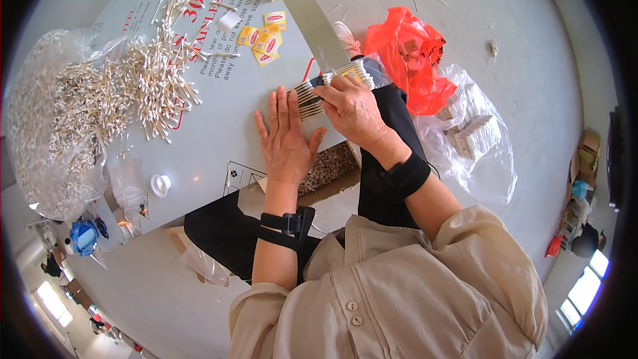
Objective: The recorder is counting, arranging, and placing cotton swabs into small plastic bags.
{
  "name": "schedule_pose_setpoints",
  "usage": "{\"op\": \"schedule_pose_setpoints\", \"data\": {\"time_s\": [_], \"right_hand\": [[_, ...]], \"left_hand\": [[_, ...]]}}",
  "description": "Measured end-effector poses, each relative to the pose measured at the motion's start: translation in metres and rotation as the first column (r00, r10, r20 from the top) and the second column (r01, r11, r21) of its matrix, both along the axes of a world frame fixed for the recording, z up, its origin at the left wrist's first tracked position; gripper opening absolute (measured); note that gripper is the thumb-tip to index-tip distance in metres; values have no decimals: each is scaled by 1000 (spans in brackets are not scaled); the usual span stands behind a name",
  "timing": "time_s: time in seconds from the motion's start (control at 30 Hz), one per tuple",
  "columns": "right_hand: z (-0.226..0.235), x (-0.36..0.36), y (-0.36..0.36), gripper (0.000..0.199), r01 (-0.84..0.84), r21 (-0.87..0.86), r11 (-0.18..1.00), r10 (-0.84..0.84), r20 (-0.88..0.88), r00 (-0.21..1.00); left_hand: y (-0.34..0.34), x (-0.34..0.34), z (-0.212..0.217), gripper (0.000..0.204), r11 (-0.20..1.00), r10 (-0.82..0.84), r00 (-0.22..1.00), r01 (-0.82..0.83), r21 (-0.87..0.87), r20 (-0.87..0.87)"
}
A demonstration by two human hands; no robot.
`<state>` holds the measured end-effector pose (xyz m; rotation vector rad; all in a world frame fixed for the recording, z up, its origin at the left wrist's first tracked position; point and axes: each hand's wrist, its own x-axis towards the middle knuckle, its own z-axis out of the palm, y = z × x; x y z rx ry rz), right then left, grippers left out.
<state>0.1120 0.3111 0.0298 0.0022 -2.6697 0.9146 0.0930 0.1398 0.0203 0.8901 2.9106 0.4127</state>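
The right hand (352, 108) is curled over a flat row of cotton swabs (332, 83), fingers pressed down on the near end of the row, which appears to sit in a clear sleeve at the far edge of the tabletop (206, 153). The row extends away from the fingertips toward the upper right, its white tips showing just beyond the knuckles. The left hand (284, 134) lies flat on the tabletop, fingers spread and palm down, just beside the row on its left; the fingertips reach the row's dark striped end, though contact cannot be confirmed. Both wrists carry black straps.

A loose heap of cotton swabs (156, 76) lies well to the left of the left hand, spilling from a large clear bag (46, 126). Small yellow labels (264, 38) lie scattered beyond the hands. A red plastic bag (409, 56) and a clear bag of packed bundles (472, 133) lie on the floor to the right of the right hand. A small white cap (160, 184) rests on the tabletop near the left.
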Motion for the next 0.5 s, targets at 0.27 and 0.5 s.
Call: {"op": "schedule_pose_setpoints", "data": {"time_s": [0.27,0.5], "right_hand": [[1,-1,-1,15,-5,33,999,5,6,1000],[-1,-1,-1,13,-4,51,999,4,17,1000]], "left_hand": [[0,0,-1,86,1000,-5,1000,5,13,6],[0,0,-1,86,1000,-7,1000,7,7,5]]}}
